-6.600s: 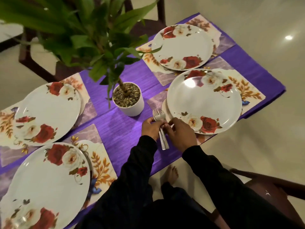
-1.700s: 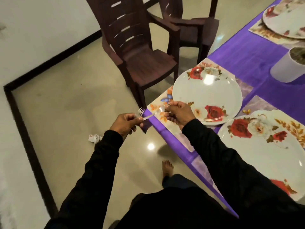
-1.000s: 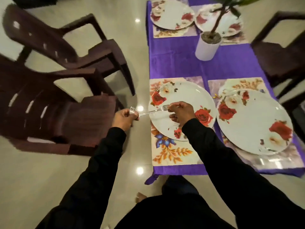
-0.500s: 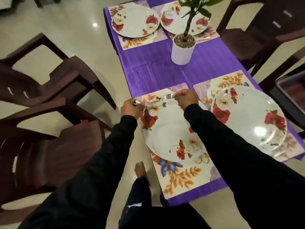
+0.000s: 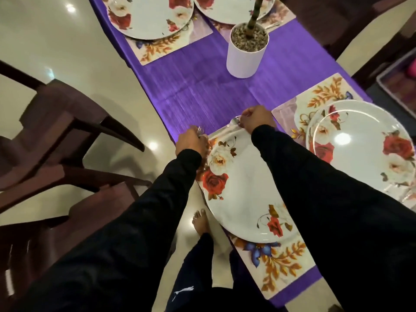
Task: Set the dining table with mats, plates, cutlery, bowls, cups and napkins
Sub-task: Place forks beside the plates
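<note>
Your right hand [image 5: 256, 119] pinched a fork [image 5: 233, 122] at the far rim of the near plate [image 5: 245, 188], while your left hand [image 5: 191, 143] clutched the remaining forks [image 5: 200, 131] at that plate's left edge. Set carelessly, the fork could have ridden up onto the rim and slid; the spares hung over bare floor.

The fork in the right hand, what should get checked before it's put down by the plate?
1. Right hand grips a fork: ok.
2. Left hand holds spare forks: ok.
3. Near plate sits on its mat: ok.
4. Bare mat beyond the plate's far rim: cannot tell, hand covers it.
5. Plant pot stands apart: ok.
</note>
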